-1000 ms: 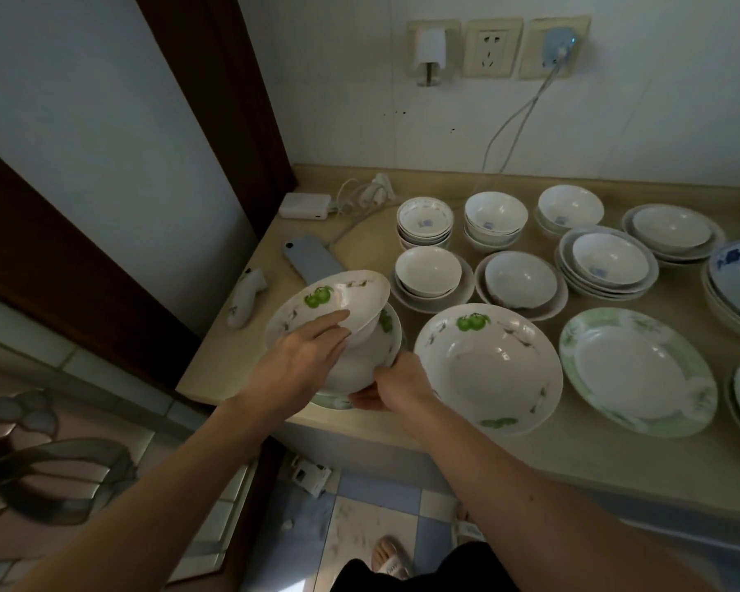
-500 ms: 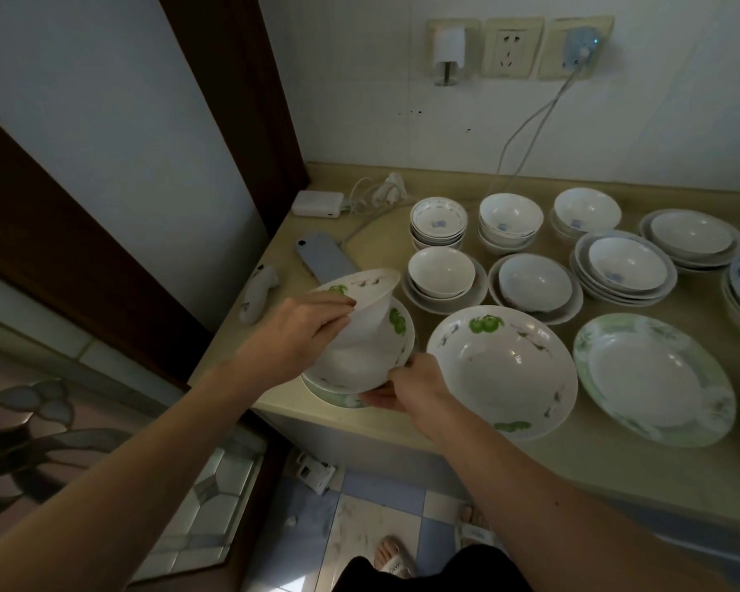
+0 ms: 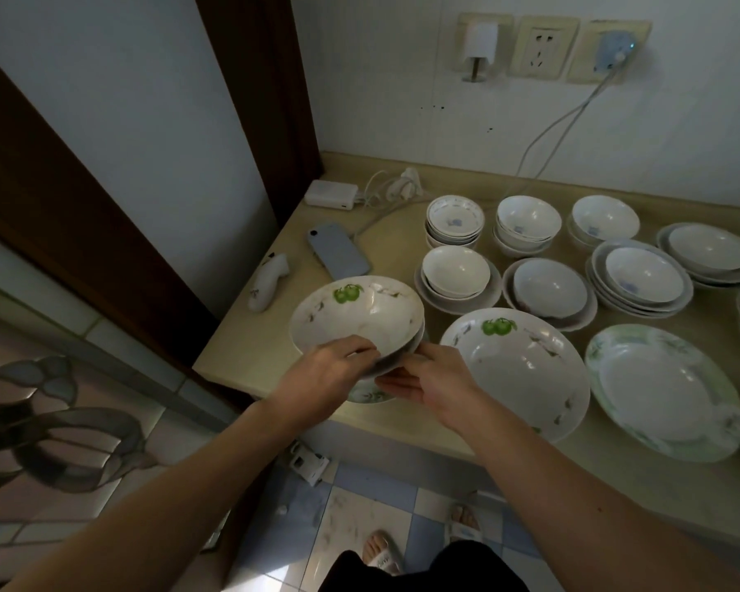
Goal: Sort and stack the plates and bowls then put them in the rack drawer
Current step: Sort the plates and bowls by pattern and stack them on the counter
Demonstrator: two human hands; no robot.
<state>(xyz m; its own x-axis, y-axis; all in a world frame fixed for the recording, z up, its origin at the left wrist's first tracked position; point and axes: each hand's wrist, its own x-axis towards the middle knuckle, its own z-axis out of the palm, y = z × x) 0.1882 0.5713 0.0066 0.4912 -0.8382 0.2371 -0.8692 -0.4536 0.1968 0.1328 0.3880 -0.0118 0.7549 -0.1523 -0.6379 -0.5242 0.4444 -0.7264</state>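
Two hands [image 3: 329, 369], one phone [image 3: 338, 251].

White bowl [image 3: 359, 318] w/ green fruit
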